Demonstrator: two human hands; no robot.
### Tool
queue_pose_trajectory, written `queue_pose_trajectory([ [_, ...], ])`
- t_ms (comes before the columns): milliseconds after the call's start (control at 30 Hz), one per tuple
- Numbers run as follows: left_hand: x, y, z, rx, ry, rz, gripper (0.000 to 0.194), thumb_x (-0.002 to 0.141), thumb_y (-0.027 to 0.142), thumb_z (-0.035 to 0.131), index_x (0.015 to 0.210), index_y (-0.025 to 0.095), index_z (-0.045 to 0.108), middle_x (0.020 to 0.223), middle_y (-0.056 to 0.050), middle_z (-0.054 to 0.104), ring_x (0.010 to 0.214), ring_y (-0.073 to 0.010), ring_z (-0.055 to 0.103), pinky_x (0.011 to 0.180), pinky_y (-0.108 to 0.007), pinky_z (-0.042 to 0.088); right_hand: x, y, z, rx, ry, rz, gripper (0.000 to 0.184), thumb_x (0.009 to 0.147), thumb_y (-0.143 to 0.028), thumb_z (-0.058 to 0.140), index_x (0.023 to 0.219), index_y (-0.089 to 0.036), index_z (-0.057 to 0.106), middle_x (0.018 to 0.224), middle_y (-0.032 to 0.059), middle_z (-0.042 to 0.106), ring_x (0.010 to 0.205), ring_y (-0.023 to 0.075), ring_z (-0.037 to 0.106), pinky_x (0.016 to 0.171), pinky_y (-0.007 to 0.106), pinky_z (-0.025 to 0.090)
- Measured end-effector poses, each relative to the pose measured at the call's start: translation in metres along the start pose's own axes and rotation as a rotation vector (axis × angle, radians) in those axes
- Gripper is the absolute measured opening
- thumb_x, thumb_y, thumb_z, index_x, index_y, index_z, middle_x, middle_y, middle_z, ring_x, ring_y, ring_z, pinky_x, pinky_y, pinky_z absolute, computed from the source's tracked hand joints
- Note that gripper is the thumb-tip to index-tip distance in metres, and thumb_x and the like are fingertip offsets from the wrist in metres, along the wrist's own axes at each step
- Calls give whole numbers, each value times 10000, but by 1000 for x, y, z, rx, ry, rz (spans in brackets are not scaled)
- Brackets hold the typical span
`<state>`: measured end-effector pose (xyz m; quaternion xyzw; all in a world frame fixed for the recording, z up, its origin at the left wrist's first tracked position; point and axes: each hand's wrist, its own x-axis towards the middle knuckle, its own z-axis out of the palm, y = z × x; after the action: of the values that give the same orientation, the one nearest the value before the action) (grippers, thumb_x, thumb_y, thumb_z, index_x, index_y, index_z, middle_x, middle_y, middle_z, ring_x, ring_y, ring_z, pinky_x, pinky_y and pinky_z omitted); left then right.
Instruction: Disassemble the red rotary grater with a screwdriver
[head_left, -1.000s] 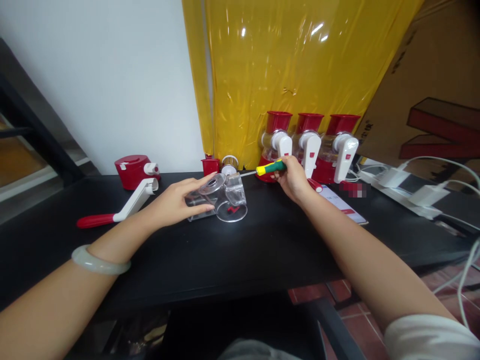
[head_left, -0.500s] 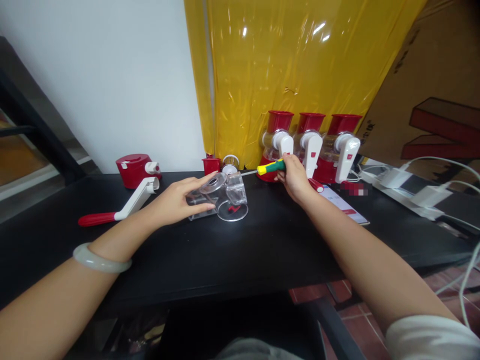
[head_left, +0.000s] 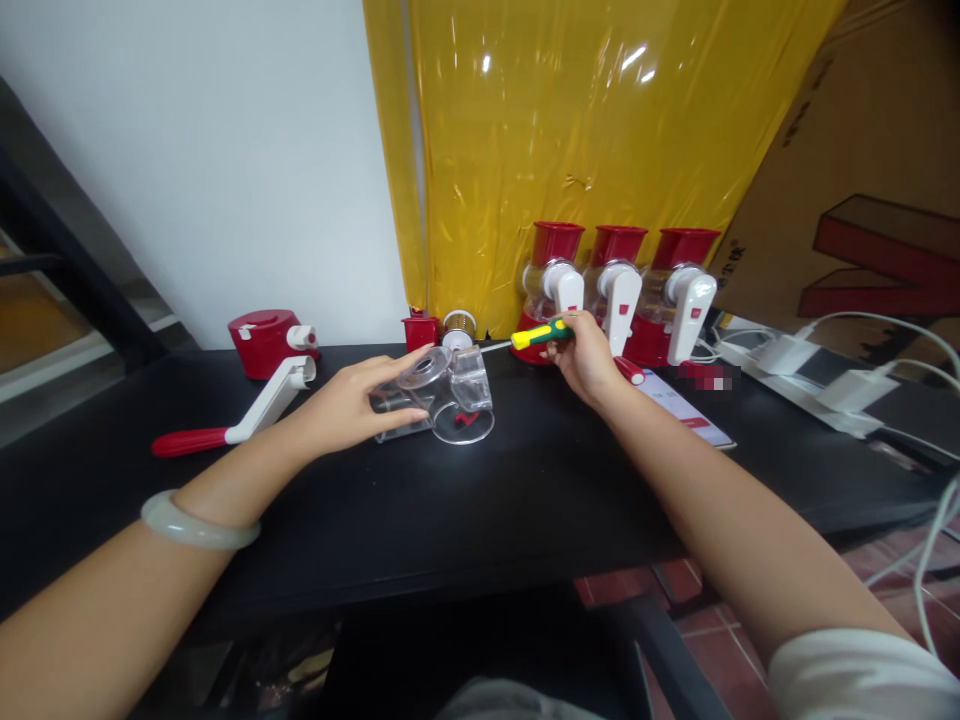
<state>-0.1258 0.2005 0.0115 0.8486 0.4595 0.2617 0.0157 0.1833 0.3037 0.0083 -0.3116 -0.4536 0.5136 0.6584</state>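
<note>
My left hand (head_left: 367, 403) grips a clear plastic grater body (head_left: 463, 385) lying on its side on the black table, thumb and fingers around its left part. A small red piece (head_left: 466, 419) shows through its round opening. In my right hand (head_left: 583, 358) is a screwdriver (head_left: 534, 334) with a yellow and green handle, held level. Its thin shaft points left, and the tip meets or passes behind the upper edge of the clear body; I cannot tell which. Behind these stand a small red hopper (head_left: 421, 330) and a grater drum (head_left: 458, 328).
Three assembled red and white rotary graters (head_left: 559, 245) stand at the back right. A phone (head_left: 690, 408) and a white power strip (head_left: 814, 395) with cables lie right of them. At left are a red base (head_left: 264, 342) and a crank handle (head_left: 247, 420). The black table (head_left: 450, 520) ends in front.
The screwdriver handle has rolled slightly, now showing more yellow, in my right hand. My left hand keeps its hold on the clear body. The view has shifted a little.
</note>
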Motion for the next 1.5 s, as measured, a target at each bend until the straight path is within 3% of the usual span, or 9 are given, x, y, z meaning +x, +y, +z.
queue_pose_trajectory([
  [233, 0, -1, 0, -12, -6, 12, 792, 888, 563, 677, 1574, 326, 360, 1053, -43, 618, 907, -197, 606, 807, -300, 513, 5, 6, -5, -111, -1, -72, 366, 817, -549, 654, 812, -257, 433, 571, -95, 350, 422, 79, 338, 421, 223, 427],
  [500, 0, 0, 0, -1, 1, 13, 786, 893, 582, 651, 1576, 323, 359, 1063, -64, 628, 895, -212, 606, 791, -317, 526, 2, 2, -1, -62, 19, -39, 245, 775, -393, 647, 828, -244, 461, 717, -59, 486, 493, 73, 446, 475, 229, 473],
  [700, 0, 1, 0, -8, 4, 5, 793, 887, 587, 658, 1573, 315, 368, 1068, -62, 635, 910, -214, 611, 813, -320, 524, 1, -2, -1, -7, -26, -21, 198, 772, -357, 611, 801, -235, 458, 734, -42, 501, 515, 89, 481, 477, 243, 460],
  [833, 0, 0, 0, -10, -1, -8, 797, 885, 589, 660, 1573, 312, 370, 1085, -66, 637, 917, -217, 616, 815, -320, 525, 1, 0, -2, -9, -13, -16, 283, 821, -470, 618, 796, -239, 455, 670, -56, 479, 487, 89, 458, 451, 235, 442],
  [967, 0, -1, 1, -1, 5, 3, 792, 889, 577, 665, 1575, 319, 364, 1070, -60, 636, 916, -217, 615, 826, -323, 518, 2, 3, -4, -52, -39, -33, 394, 825, -590, 644, 793, -253, 442, 551, -99, 340, 408, 78, 333, 424, 230, 419],
  [1067, 0, -1, 0, -5, 4, 11, 791, 888, 568, 671, 1574, 315, 368, 1071, -62, 636, 918, -218, 616, 832, -325, 518, 1, 4, -4, -69, -33, -43, 380, 822, -544, 673, 783, -256, 428, 523, -115, 286, 392, 74, 291, 423, 222, 408],
  [1233, 0, 0, 0, 1, 3, 1, 790, 887, 578, 664, 1573, 325, 365, 1087, -63, 637, 930, -222, 620, 847, -335, 523, -2, 0, 1, -20, 6, -38, 226, 827, -392, 624, 793, -242, 458, 579, -79, 431, 452, 82, 403, 441, 214, 398],
  [1500, 0, 0, 0, 0, 3, 3, 790, 883, 583, 665, 1569, 319, 376, 1069, -62, 643, 920, -221, 622, 830, -330, 524, -2, -1, 1, 53, -4, 28, 213, 817, -395, 602, 795, -234, 463, 601, -61, 446, 492, 95, 436, 498, 240, 439],
])
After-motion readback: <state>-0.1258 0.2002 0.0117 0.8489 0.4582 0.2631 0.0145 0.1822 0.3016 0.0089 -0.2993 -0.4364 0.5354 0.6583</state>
